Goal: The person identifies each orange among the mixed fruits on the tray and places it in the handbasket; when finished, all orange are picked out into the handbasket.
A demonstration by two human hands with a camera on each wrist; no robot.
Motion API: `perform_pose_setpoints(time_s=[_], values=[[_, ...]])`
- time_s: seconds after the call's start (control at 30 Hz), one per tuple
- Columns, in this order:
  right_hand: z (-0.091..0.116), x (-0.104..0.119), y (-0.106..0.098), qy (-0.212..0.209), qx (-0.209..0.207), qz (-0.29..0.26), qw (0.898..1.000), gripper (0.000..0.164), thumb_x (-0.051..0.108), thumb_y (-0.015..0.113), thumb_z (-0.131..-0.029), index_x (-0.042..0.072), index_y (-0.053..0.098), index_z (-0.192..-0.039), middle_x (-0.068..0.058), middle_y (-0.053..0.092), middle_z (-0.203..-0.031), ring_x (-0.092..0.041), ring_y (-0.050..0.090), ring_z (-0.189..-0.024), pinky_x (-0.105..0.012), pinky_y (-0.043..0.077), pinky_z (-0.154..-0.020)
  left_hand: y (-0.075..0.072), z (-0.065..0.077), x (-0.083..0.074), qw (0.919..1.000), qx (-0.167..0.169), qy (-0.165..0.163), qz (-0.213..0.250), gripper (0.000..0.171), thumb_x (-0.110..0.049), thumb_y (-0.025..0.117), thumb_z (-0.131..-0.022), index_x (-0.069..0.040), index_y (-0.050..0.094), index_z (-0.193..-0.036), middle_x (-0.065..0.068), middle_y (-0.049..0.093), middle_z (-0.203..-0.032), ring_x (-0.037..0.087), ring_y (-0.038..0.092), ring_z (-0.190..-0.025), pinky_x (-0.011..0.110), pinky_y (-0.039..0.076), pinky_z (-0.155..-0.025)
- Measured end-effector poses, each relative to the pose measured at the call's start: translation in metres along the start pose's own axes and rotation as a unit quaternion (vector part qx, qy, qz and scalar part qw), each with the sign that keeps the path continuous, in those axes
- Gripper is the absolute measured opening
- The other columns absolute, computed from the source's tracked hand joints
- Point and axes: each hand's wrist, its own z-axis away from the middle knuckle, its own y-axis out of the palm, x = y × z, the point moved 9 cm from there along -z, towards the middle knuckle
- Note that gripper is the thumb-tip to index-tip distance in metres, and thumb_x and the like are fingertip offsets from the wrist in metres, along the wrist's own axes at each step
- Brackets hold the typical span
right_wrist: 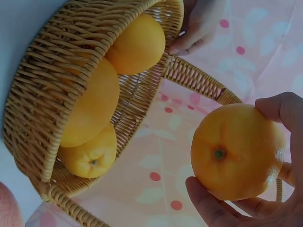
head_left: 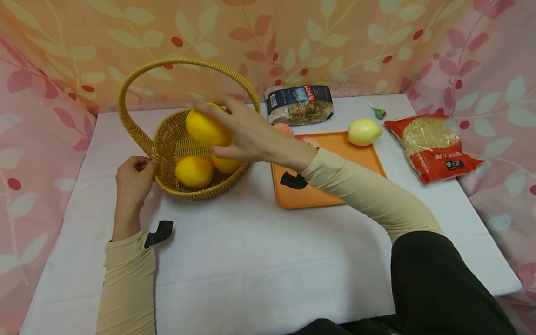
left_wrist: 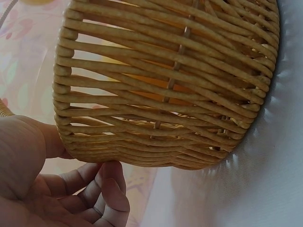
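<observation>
A wicker basket (head_left: pixel 197 195) with a tall arched handle (head_left: pixel 180 61) stands on the left of the white table. At its left rim my left hand (head_left: pixel 135 179) pinches the edge between thumb and fingers. My right hand (head_left: pixel 244 132) holds a round yellow-orange fruit (right_wrist: pixel 232 153) over the basket, thumb and fingers spread around its sides. Inside lie three similar fruits: one yellow fruit (head_left: pixel 194 171) near the front, another fruit (head_left: pixel 226 165) beside it, and a third fruit (right_wrist: pixel 90 158) seen in the right wrist view, hidden in the head view.
Right of the basket lies an orange tray (head_left: pixel 293 197), partly under my right forearm. Reddish round fruits (head_left: pixel 284 129) and a pale yellow lemon (head_left: pixel 365 132) are at its far side. Behind is a dark pasta bag (head_left: pixel 299 109); rightward, a lollipop (head_left: pixel 378 113) and a red bag (head_left: pixel 435 153).
</observation>
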Motion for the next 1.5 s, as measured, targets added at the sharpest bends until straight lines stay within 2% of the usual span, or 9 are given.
perform_pose_setpoints(time_s=[0.17, 0.33, 0.6, 0.7, 0.83, 0.9, 1.1, 1.27, 1.5], values=[[-0.012, -0.002, 0.01, 0.014, 0.003, 0.008, 1.0, 0.078, 0.037, 0.066, -0.084, 0.015, 0.034, -0.151, -0.011, 0.047, -0.139, -0.022, 0.053, -0.111, -0.032, 0.044, -0.095, -0.001, 0.001, 0.001, 1.0, -0.002, -0.004, -0.001, 0.037, -0.032, 0.054, -0.095, 0.0, 0.059, -0.114, -0.005, 0.052, -0.082, 0.001, 0.051, -0.063, 0.015, 0.044, -0.054], [-0.025, -0.007, 0.022, 0.041, 0.022, 0.023, 0.999, 0.077, 0.039, 0.066, -0.084, 0.012, 0.035, -0.149, -0.01, 0.049, -0.137, -0.023, 0.053, -0.117, -0.033, 0.043, -0.101, -0.001, 0.001, 0.001, 1.0, -0.001, -0.006, 0.0, 0.037, -0.032, 0.053, -0.095, 0.0, 0.058, -0.115, -0.005, 0.052, -0.082, 0.002, 0.05, -0.064, 0.015, 0.044, -0.053], [-0.039, -0.012, 0.037, 0.057, 0.056, 0.063, 0.995, 0.065, 0.04, 0.058, -0.087, 0.019, 0.037, -0.145, -0.013, 0.046, -0.135, -0.023, 0.056, -0.104, -0.037, 0.037, -0.11, 0.001, 0.0, 0.0, 1.0, 0.004, 0.002, 0.003, 0.037, -0.032, 0.054, -0.095, 0.0, 0.059, -0.113, -0.007, 0.053, -0.08, 0.001, 0.051, -0.064, 0.016, 0.044, -0.053], [-0.043, -0.015, 0.041, 0.064, 0.061, 0.065, 0.994, 0.061, 0.037, 0.057, -0.088, 0.02, 0.039, -0.144, -0.014, 0.047, -0.135, -0.024, 0.057, -0.104, -0.035, 0.043, -0.104, 0.001, -0.001, -0.001, 1.0, 0.005, 0.005, 0.003, 0.037, -0.032, 0.053, -0.095, 0.0, 0.059, -0.114, -0.006, 0.053, -0.081, 0.001, 0.051, -0.064, 0.015, 0.044, -0.054], [-0.047, -0.021, 0.051, 0.075, 0.073, 0.055, 0.993, 0.061, 0.036, 0.059, -0.089, 0.019, 0.041, -0.145, -0.012, 0.049, -0.133, -0.02, 0.055, -0.098, -0.028, 0.049, -0.081, 0.001, -0.002, -0.002, 0.9999, 0.005, 0.007, 0.006, 0.037, -0.031, 0.053, -0.095, 0.001, 0.059, -0.114, -0.007, 0.053, -0.081, 0.001, 0.051, -0.064, 0.015, 0.045, -0.054], [-0.049, -0.023, 0.057, 0.081, 0.084, 0.055, 0.992, 0.062, 0.036, 0.06, -0.09, 0.018, 0.041, -0.145, -0.011, 0.05, -0.133, -0.019, 0.056, -0.096, -0.027, 0.05, -0.078, 0.001, -0.002, -0.002, 0.9999, 0.006, 0.008, 0.006, 0.037, -0.031, 0.053, -0.096, 0.001, 0.059, -0.114, -0.007, 0.053, -0.08, 0.001, 0.051, -0.064, 0.015, 0.045, -0.054], [-0.054, -0.023, 0.069, 0.079, 0.102, 0.068, 0.989, 0.061, 0.032, 0.061, -0.091, 0.014, 0.04, -0.145, -0.012, 0.052, -0.136, -0.023, 0.059, -0.107, -0.032, 0.051, -0.091, 0.001, -0.001, -0.002, 0.9999, 0.003, 0.007, 0.007, 0.038, -0.031, 0.053, -0.095, 0.001, 0.059, -0.114, -0.008, 0.053, -0.08, 0.0, 0.052, -0.064, 0.014, 0.045, -0.054], [-0.056, -0.023, 0.077, 0.075, 0.113, 0.083, 0.987, 0.061, 0.033, 0.064, -0.09, 0.014, 0.04, -0.144, -0.01, 0.053, -0.138, -0.025, 0.063, -0.106, -0.034, 0.054, -0.09, 0.002, -0.001, 0.001, 1.0, 0.008, -0.002, 0.004, 0.039, -0.032, 0.053, -0.096, 0.001, 0.059, -0.116, -0.006, 0.053, -0.082, 0.001, 0.052, -0.065, 0.015, 0.045, -0.054], [-0.057, -0.027, 0.085, 0.085, 0.143, 0.104, 0.981, 0.06, 0.035, 0.065, -0.089, 0.02, 0.045, -0.144, -0.009, 0.051, -0.135, -0.026, 0.059, -0.112, -0.035, 0.052, -0.093, 0.002, -0.001, 0.002, 0.9999, 0.009, -0.008, 0.0, 0.041, -0.033, 0.051, -0.096, 0.0, 0.058, -0.119, -0.003, 0.053, -0.086, 0.003, 0.051, -0.068, 0.014, 0.045, -0.056]])
